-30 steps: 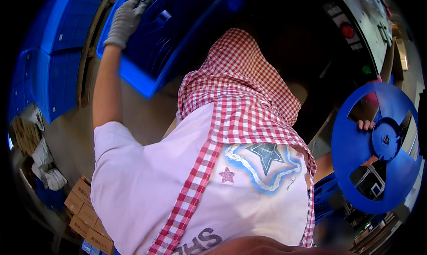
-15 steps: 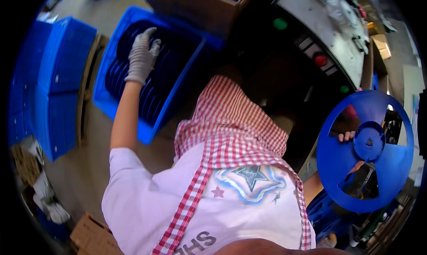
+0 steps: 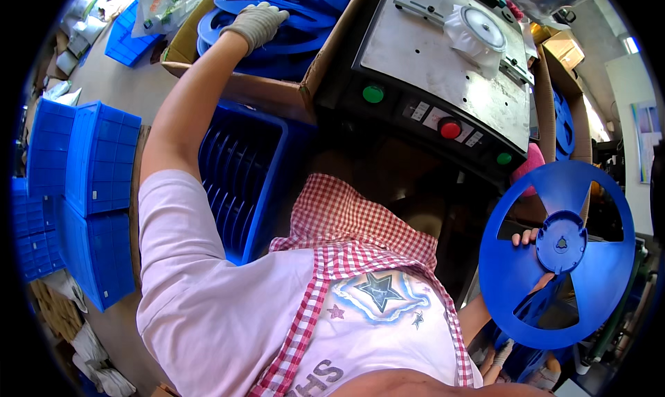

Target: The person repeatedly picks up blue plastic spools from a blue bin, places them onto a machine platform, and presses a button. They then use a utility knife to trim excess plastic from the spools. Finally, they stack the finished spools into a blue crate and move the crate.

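Observation:
My left hand (image 3: 256, 26), in a pale knit glove, rests on blue slotted discs (image 3: 305, 23) heaped in an open cardboard box (image 3: 267, 92). Its fingers look loosely bent and apart, and what lies under them is partly hidden. My right hand (image 3: 525, 238) grips a large blue reel flange (image 3: 596, 276) with a round hub and wide cutouts. Bare fingertips show through one cutout; the rest of that hand is behind the flange. Below my left arm, a blue crate (image 3: 267, 210) holds several dark discs standing on edge in a row.
A metal-topped machine (image 3: 422, 54) with green and red buttons stands ahead. Stacked blue crates (image 3: 104, 168) are at the left. Another cardboard box (image 3: 575, 113) with blue discs stands at the right. A gloved hand (image 3: 502, 354), apparently another person's, shows at the lower right.
My left hand has gone from above the crate of discs to the heap in the cardboard box. The view has shifted, showing more of the machine. My right hand still holds the reel flange.

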`<action>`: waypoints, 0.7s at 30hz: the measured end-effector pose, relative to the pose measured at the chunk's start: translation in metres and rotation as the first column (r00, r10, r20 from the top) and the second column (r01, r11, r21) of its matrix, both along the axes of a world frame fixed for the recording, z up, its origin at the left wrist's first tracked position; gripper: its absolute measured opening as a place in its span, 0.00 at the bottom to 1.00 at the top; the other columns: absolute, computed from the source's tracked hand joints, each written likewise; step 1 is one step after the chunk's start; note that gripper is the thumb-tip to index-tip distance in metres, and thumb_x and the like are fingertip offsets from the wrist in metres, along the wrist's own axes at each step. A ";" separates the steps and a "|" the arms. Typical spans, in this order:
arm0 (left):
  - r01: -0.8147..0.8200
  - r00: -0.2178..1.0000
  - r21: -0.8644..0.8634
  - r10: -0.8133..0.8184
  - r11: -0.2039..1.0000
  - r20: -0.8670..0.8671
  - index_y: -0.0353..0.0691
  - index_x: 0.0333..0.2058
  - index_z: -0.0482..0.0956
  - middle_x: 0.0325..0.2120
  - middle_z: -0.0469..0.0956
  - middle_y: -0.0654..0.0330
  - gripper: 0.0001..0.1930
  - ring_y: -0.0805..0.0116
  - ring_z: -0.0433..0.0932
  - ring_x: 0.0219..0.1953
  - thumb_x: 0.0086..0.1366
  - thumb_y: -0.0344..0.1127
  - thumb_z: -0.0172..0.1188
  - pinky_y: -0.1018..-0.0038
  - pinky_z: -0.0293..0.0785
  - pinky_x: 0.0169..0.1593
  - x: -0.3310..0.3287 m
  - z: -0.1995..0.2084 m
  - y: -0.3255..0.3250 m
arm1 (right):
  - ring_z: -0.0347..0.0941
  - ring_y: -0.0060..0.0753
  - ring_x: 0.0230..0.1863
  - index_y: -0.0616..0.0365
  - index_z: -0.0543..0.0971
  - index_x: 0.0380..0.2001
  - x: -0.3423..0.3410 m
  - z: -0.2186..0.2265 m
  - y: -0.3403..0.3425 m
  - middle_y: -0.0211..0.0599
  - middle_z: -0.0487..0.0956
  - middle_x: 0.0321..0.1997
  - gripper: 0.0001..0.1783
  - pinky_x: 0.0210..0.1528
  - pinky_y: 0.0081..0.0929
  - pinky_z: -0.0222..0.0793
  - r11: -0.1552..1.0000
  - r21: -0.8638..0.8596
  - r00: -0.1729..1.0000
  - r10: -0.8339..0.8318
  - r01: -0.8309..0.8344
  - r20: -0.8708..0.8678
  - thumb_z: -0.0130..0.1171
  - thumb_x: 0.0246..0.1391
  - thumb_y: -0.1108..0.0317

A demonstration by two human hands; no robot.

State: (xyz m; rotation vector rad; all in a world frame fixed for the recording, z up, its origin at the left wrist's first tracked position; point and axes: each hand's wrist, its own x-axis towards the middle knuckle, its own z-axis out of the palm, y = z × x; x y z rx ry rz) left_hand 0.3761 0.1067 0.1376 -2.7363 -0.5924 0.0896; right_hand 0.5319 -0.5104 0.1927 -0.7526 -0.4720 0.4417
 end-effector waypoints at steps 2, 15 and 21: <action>0.043 0.999 0.165 -0.041 0.985 -0.016 0.46 0.44 0.77 0.39 0.78 0.58 0.15 0.58 0.74 0.47 0.57 0.27 0.55 0.65 0.69 0.51 -0.013 0.023 -0.011 | 0.64 0.37 0.47 0.66 0.53 0.57 0.005 -0.004 -0.001 0.48 0.63 0.45 0.41 0.49 0.35 0.64 0.997 0.027 0.998 0.066 -0.066 0.006 0.51 0.56 0.43; 0.228 0.683 0.309 -0.378 0.923 0.625 0.49 0.39 0.79 0.29 0.70 0.64 0.13 0.64 0.69 0.41 0.53 0.34 0.60 0.58 0.70 0.59 -0.181 0.116 -0.239 | 0.60 0.39 0.46 0.65 0.58 0.58 -0.013 -0.044 0.087 0.47 0.63 0.47 0.42 0.47 0.35 0.61 0.823 0.327 0.784 0.553 -0.464 -0.281 0.51 0.53 0.41; 0.593 0.517 0.322 -0.656 0.738 0.550 0.55 0.36 0.78 0.30 0.68 0.68 0.15 0.68 0.69 0.40 0.47 0.33 0.64 0.57 0.71 0.57 -0.120 0.074 -0.270 | 0.75 0.42 0.48 0.60 0.63 0.58 -0.030 -0.138 0.119 0.49 0.72 0.53 0.35 0.46 0.37 0.77 0.962 -0.029 0.961 0.271 -0.273 -0.063 0.44 0.59 0.42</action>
